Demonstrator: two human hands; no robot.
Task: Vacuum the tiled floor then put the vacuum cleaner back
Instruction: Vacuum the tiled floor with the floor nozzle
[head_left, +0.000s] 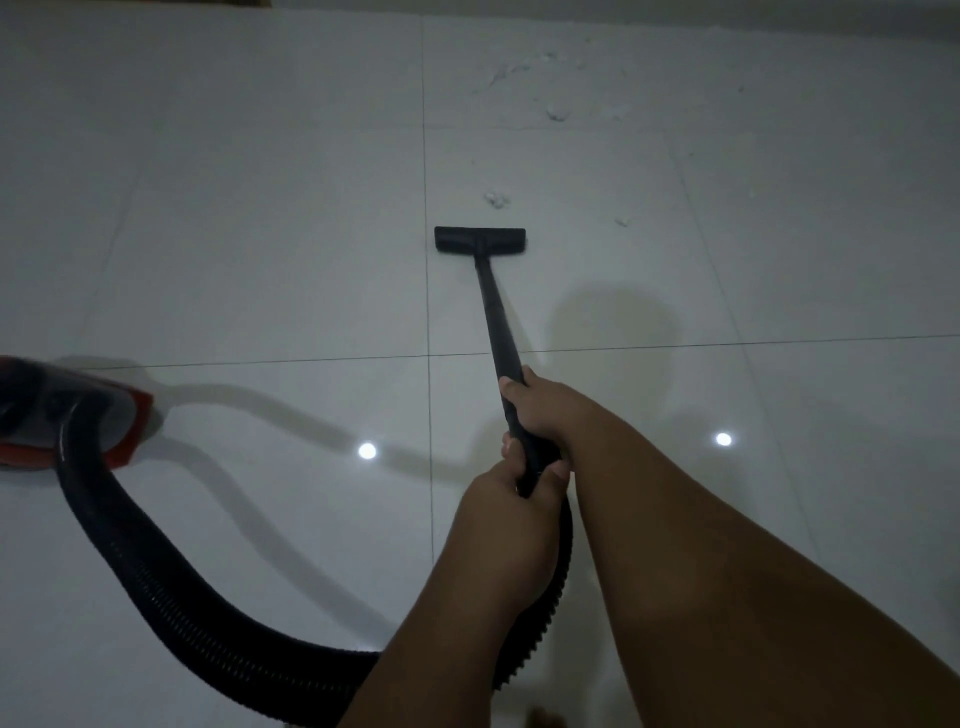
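Observation:
A black vacuum wand (496, 306) slants across the white tiled floor (260, 234), ending in a flat black floor head (480, 240) that rests on the tiles. My right hand (540, 405) grips the wand higher up, and my left hand (506, 514) grips its lower end where the ribbed black hose (171, 587) joins. The hose curves left to the red and black vacuum cleaner body (57, 415) at the left edge. White dust clumps (496, 199) lie just beyond the floor head.
More white debris (558, 111) is scattered over the tiles at the upper right, near the wall base (675, 15). Two ceiling-light reflections (367, 450) shine on the glossy floor. The hose loops low in front of my legs.

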